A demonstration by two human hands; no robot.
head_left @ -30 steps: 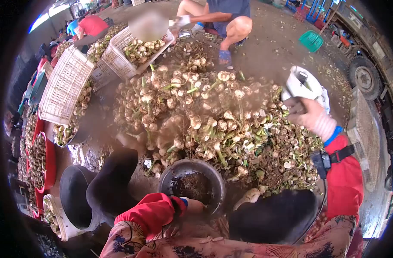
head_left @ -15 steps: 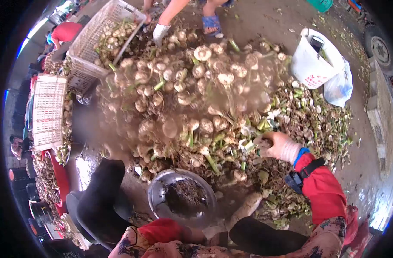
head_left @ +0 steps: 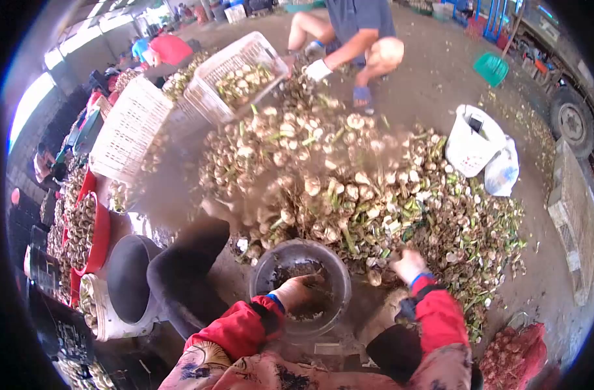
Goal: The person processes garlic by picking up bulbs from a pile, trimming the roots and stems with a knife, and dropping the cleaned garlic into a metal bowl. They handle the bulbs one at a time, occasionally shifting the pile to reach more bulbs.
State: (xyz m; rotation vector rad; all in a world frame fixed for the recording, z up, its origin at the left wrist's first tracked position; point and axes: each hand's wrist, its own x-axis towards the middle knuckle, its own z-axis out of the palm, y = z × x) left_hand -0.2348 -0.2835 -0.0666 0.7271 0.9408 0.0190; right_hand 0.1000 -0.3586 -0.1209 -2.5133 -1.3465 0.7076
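My left hand point(head_left: 298, 291) reaches into a metal bowl point(head_left: 344, 273) between my knees. Its fingers are over the dark dirt and root scraps in there, their tips hard to make out. To the right, at the near edge of a heap of garlic bulbs point(head_left: 352, 190), is my right hand point(head_left: 409, 264), fingers curled in. What it holds, if anything, does not show. Cut stems and peelings point(head_left: 469, 244) lie around that hand, with a loose garlic bulb point(head_left: 374, 277) just left of it.
A co-worker's gloved hand point(head_left: 318, 69) is at the heap's far side, near a crate point(head_left: 212, 104) of garlic. A white bucket point(head_left: 469, 146) and a plastic bag point(head_left: 503, 172) stand right. A red net sack point(head_left: 514, 357) sits lower right; a grey bucket point(head_left: 131, 279) is left.
The view has tilted up. My left hand now shows in the bowl. My right hand has drawn back from the heap toward me. The co-worker shows more fully.
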